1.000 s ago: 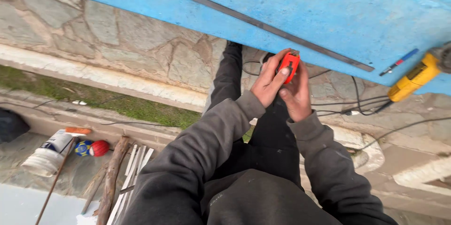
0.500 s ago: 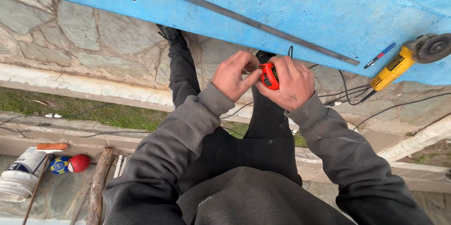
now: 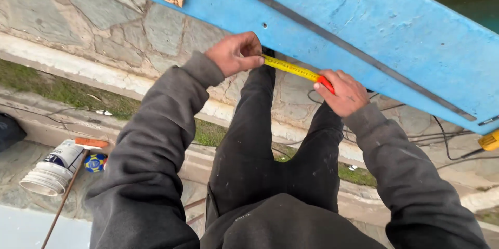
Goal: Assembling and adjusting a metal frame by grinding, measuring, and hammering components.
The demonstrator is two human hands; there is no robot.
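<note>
Along the lower edge of the blue panel (image 3: pixel 395 25), a yellow tape measure (image 3: pixel 291 68) runs taut between both hands. The left hand (image 3: pixel 235 53) pinches the tape's free end, fingertips closed on it, just below a small hole. The right hand (image 3: pixel 344 92) wraps its grip fully around the red tape case (image 3: pixel 327 83). A dark metal strip (image 3: pixel 338 41) crosses the panel above. Below lie stone paving (image 3: pixel 104 25), a white bucket (image 3: pixel 52 168) and a yellow power tool (image 3: pixel 489 140).
</note>
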